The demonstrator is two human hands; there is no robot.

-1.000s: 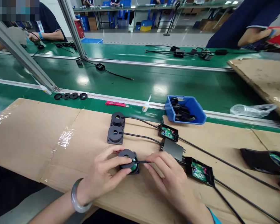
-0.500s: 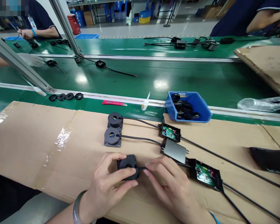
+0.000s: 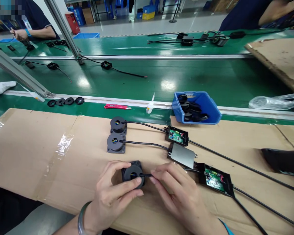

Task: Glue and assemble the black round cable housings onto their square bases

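My left hand (image 3: 115, 186) grips a black round housing on a square flange (image 3: 133, 170), fingers on its far edge and thumb side on its near rim. Between the thumb and fingertips of my right hand (image 3: 177, 189) is pinched the black cable (image 3: 145, 175) that enters the housing's side. That cable runs behind the right hand toward an open black box with a green circuit board (image 3: 215, 179). Beyond lie two like housings, one nearer (image 3: 116, 143) and one farther (image 3: 118, 125), coloured wires showing in their centres. Their cables lead to a grey-lidded box (image 3: 182, 155) and another open board box (image 3: 177, 135).
A cardboard sheet (image 3: 39, 147) covers the bench. Along its far side are black rings (image 3: 69, 101), a red utility knife (image 3: 116, 106), a small white dropper bottle (image 3: 150, 106) and a blue bin (image 3: 210, 111) of black parts. A co-worker's gloved hand (image 3: 2, 87) is at far left.
The co-worker's gloved hand has moved nearer along the left edge, and a cabled part now shows on the belt there. My hands keep their grips; the view has shifted slightly.
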